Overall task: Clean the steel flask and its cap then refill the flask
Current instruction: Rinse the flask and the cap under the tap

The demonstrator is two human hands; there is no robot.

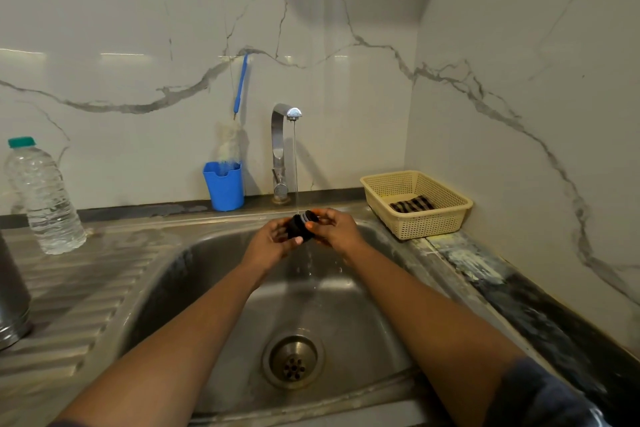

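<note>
Head view: a small black cylindrical flask cap (302, 226) with a ribbed, threaded end sits under a thin stream of water (295, 166) from the curved chrome tap (278, 149), above the brushed stainless-steel sink basin (207, 288). Both forearms reach forward over the basin. The left hand (273, 243) curls its fingers around the cap's smooth end. The right hand (334, 229) pinches the threaded end with thumb and fingertips. At the left edge, on the ridged drainboard (69, 288), stands what looks like the dull steel flask (12, 295), only partly in frame.
</note>
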